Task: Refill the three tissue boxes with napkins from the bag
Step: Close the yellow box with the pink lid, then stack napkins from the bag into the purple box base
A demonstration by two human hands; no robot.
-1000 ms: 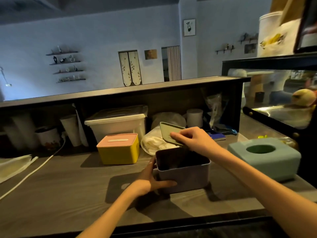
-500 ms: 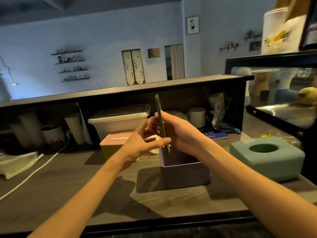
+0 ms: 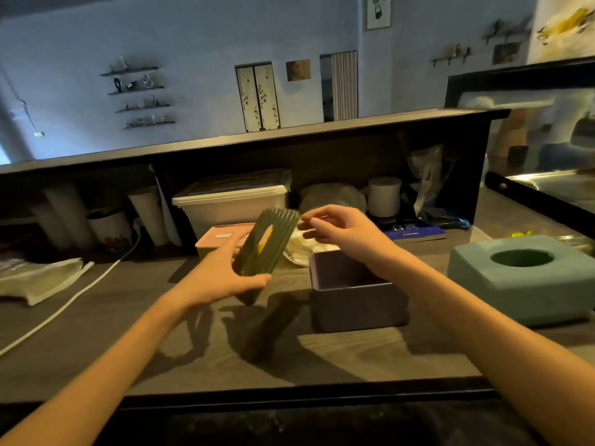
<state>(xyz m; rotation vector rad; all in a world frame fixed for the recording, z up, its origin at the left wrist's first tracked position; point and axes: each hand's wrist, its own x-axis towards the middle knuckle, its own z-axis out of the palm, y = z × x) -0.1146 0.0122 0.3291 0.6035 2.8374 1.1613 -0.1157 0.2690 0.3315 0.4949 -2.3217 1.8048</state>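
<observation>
One ribbed green lid [image 3: 269, 244] with a slot in its middle tilts in your left hand [image 3: 222, 275], fingers curled round it, while your right hand [image 3: 341, 228] hovers loose and empty above the open purple box [image 3: 357, 294] on the dim wood-grain surface [image 3: 193, 349] below a blue wall.

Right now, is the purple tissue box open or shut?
Open. The purple tissue box stands lidless on the counter; the left hand holds its green slotted lid beside it.

Both forearms and hands, left [image 3: 222, 275] and right [image 3: 346, 231], are bare, sleeveless, without jewellery.
</observation>
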